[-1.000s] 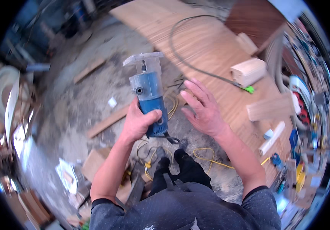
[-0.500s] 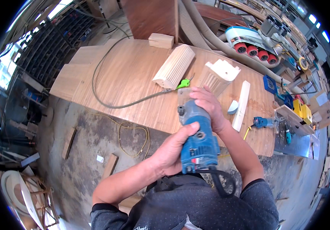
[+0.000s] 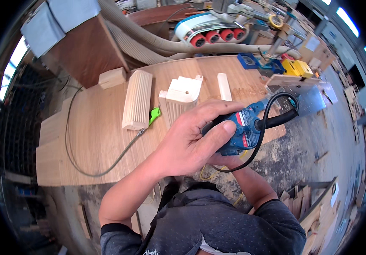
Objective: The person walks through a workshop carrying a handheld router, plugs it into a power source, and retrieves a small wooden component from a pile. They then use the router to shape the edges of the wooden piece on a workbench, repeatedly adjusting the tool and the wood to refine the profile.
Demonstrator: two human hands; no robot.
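A blue trim router (image 3: 243, 129) is held up over the table's front edge, its black cord looping at its right. My left hand (image 3: 195, 138) is closed round its body, thumb along the near side. Under the router, part of my right hand (image 3: 226, 160) shows against it, with the fingers hidden. Beyond my left hand stands a pale wooden piece with fluted sides (image 3: 185, 90), partly covered by that hand. To its left lies a long fluted wooden block (image 3: 137, 100), with a green air blow gun (image 3: 154, 114) beside it on a hose.
The wooden tabletop (image 3: 93, 140) also carries a small wood block (image 3: 112, 77) and a pale wood strip (image 3: 224, 87). Yellow boxes (image 3: 297, 68) and a blue square part (image 3: 247, 60) sit at the far right. Ribbed ducts (image 3: 136, 38) run behind the table.
The view has swung to the right. The router has been turned so its cord end points up and right, and my left hand has come over it. My right hand is now mostly hidden beneath.
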